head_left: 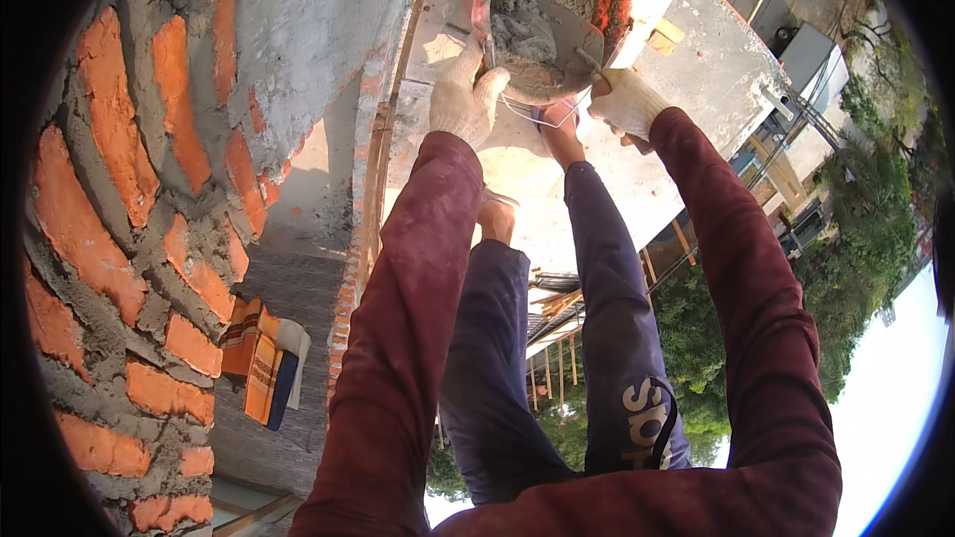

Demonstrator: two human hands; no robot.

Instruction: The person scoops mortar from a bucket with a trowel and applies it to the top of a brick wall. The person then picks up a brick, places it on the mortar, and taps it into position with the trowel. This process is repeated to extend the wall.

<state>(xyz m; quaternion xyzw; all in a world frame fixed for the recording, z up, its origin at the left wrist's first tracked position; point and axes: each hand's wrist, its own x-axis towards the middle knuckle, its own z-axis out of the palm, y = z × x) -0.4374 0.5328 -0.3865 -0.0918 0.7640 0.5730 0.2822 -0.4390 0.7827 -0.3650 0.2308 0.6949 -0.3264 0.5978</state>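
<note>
A round orange bucket [619, 2] of wet grey mortar [522, 25] stands on the pale concrete ledge at the top of the view. My left hand [466, 94], in a cream knitted glove, is closed on the bucket's near left rim. In my gloved right hand [631, 104], at the near right side, is the handle of a trowel [572, 48]. Its flat, mortar-smeared blade lies inside the bucket, against the mortar. A thin wire bail [527, 111] hangs down on the bucket's near side, between my hands. My fingertips on the trowel handle are partly hidden.
A wall of orange bricks [164, 388] with rough mortar joints rises on the left. My feet stand on the concrete ledge [423, 154] just below the bucket. Past its right edge there is a drop toward trees [865, 209] and roofs. Folded striped cloth [261, 363] lies lower left.
</note>
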